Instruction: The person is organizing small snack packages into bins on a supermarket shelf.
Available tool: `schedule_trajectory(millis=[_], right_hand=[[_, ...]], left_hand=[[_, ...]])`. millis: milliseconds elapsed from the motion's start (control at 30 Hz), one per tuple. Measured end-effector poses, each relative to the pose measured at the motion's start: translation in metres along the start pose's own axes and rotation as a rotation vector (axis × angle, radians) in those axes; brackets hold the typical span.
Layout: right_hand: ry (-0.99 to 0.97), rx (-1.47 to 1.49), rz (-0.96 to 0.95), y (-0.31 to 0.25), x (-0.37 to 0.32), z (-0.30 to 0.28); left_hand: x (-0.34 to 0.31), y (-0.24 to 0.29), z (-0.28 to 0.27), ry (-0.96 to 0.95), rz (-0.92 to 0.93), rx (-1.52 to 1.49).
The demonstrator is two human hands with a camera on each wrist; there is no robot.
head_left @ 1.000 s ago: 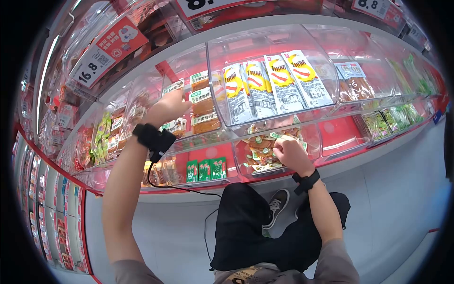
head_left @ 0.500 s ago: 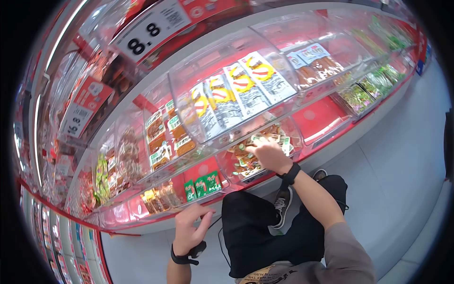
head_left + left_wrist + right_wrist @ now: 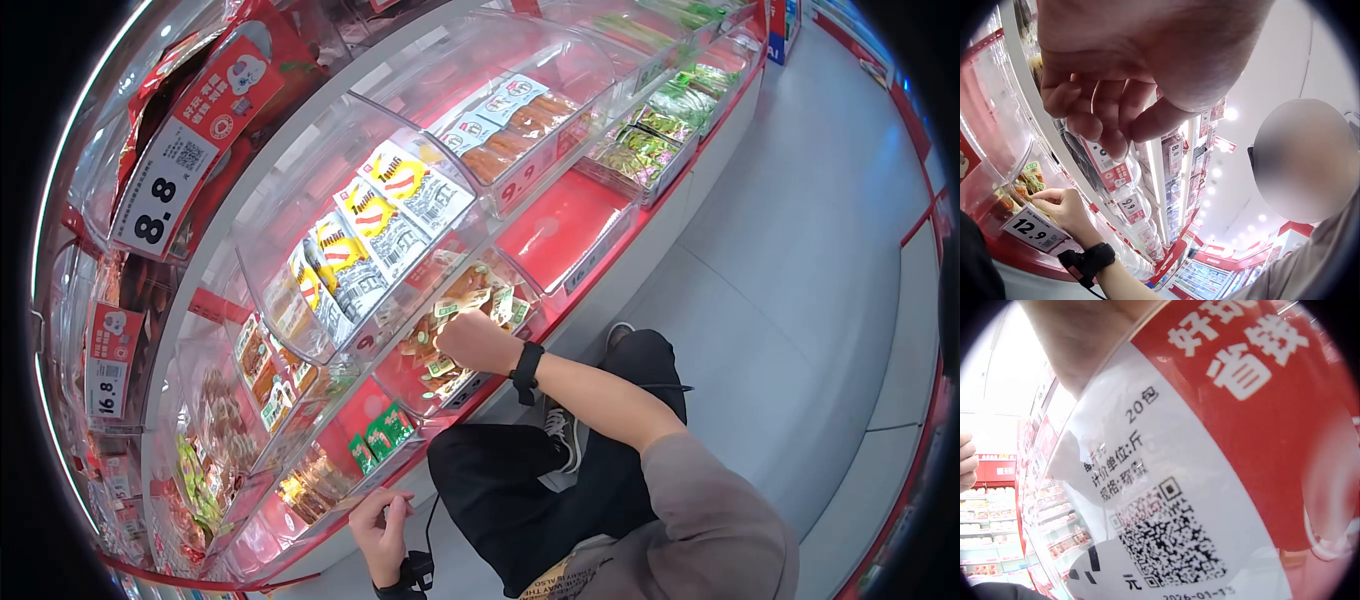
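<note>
My right hand (image 3: 480, 342) reaches down into a clear bin of small snack packets (image 3: 515, 308) with green labels. In the left wrist view its bent fingers point into the packets (image 3: 1034, 172), above a 12.9 price tag (image 3: 1034, 234); I cannot tell whether they pinch one. My left hand (image 3: 382, 530) hangs low in front of the shelf edge, fingers loosely curled, nothing in it. From the left wrist, that hand (image 3: 1147, 69) fills the top of the view. A red and white price card (image 3: 1166, 487) fills most of the right wrist view, hiding the right fingers.
Above the bin, a clear-lidded case holds yellow and white packs (image 3: 375, 215). Green packets (image 3: 385, 435) lie in the lower row to the left. Farther along are brown snack packs (image 3: 510, 125) and leafy green packs (image 3: 645, 160). Large price cards (image 3: 165, 185) hang at upper left.
My left hand has come away from the upper-left packs and dropped in front of the shelf. The right hand stays at the same bin. The head view has swung along the shelf.
</note>
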State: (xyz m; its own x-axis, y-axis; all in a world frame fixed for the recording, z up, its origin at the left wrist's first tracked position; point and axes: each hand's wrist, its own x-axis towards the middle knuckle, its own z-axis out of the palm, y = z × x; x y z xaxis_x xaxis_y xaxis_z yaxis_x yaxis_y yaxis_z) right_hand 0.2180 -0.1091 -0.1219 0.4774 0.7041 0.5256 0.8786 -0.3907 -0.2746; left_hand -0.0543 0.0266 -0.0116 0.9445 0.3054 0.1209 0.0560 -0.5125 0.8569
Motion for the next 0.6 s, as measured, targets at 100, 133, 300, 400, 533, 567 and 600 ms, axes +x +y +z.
schedule_trajectory(millis=[100,133,300,400,533,567,600], right_hand=[[0.062,0.109,-0.002,-0.002,0.000,-0.007],[0.122,0.156,-0.001,-0.003,0.000,-0.006],[0.351,0.399,0.101,-0.015,0.004,-0.024],[0.457,0.448,0.093,-0.024,0.009,-0.034],[0.502,0.446,-0.013,-0.037,0.006,-0.052],[0.471,0.462,-0.046,-0.045,0.003,-0.055],[0.439,0.479,-0.090,-0.052,0.004,-0.055]], left_hand=[[-0.003,0.004,0.000,0.020,0.003,-0.012],[-0.004,0.005,0.000,0.029,0.006,-0.019],[0.002,-0.015,0.002,0.015,-0.096,-0.249],[0.012,-0.032,0.008,-0.107,-0.198,-0.488],[0.038,-0.020,0.027,-0.190,-0.291,-0.833],[0.044,-0.014,0.036,-0.140,-0.324,-0.992],[0.053,-0.008,0.042,-0.117,-0.375,-1.138]])
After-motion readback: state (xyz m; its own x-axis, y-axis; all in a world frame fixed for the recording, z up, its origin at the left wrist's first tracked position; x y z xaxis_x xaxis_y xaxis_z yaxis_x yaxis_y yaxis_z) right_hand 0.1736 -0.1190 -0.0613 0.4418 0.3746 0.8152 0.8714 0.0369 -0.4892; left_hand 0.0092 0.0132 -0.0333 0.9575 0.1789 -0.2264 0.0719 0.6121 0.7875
